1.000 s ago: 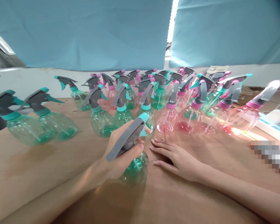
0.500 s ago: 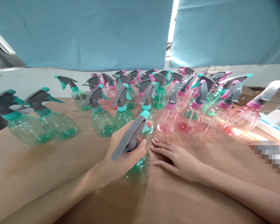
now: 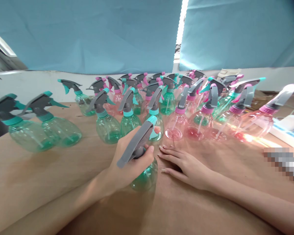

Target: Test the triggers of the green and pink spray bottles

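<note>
My left hand [image 3: 131,163] is wrapped round the neck of a green spray bottle [image 3: 145,178] with a grey head and a turquoise nozzle. Its base appears to stand on the wooden table [image 3: 186,212], and its nozzle points away from me. Part of the neck and trigger is hidden by my fingers. To the right of that bottle, my right hand [image 3: 181,164] lies on the table with fingers spread, holding nothing. Just beyond my hands are a clear green spray bottle [image 3: 130,123] and a pink spray bottle [image 3: 175,125].
Several more green and pink spray bottles crowd the back of the table. Two green spray bottles [image 3: 61,130] stand at the left. A white power strip [image 3: 287,132] and a pixelated object [image 3: 285,163] lie at the right. Blue curtains [image 3: 100,36] hang behind.
</note>
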{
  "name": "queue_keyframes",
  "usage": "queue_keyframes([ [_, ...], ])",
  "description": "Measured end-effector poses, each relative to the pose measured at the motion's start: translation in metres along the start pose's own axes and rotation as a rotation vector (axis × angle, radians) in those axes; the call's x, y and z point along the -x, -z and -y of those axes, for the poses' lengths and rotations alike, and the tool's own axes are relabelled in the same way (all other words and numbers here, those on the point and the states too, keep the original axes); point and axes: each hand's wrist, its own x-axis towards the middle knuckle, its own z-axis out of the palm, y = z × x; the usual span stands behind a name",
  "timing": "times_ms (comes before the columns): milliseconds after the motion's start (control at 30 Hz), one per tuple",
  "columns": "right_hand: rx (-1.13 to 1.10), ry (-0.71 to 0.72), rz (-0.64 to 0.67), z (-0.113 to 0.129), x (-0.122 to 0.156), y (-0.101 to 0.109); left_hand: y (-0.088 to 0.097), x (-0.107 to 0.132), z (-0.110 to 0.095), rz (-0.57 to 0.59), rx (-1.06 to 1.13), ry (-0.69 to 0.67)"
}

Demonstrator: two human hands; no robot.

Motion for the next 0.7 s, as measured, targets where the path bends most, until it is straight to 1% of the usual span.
queue_keyframes([
  [133,0.008,-0.003,0.006,-0.0005,-0.0001,-0.0003,0.0003,0.0008,-0.0014,0.002,-0.004,0.034],
  [400,0.008,-0.004,0.006,-0.0008,0.0001,-0.0003,0.0008,0.0003,-0.0012,-0.009,-0.03,0.024],
  [700,0.019,0.001,0.015,-0.001,-0.0001,0.0,0.0002,-0.0011,-0.0031,0.02,0.039,0.039],
])
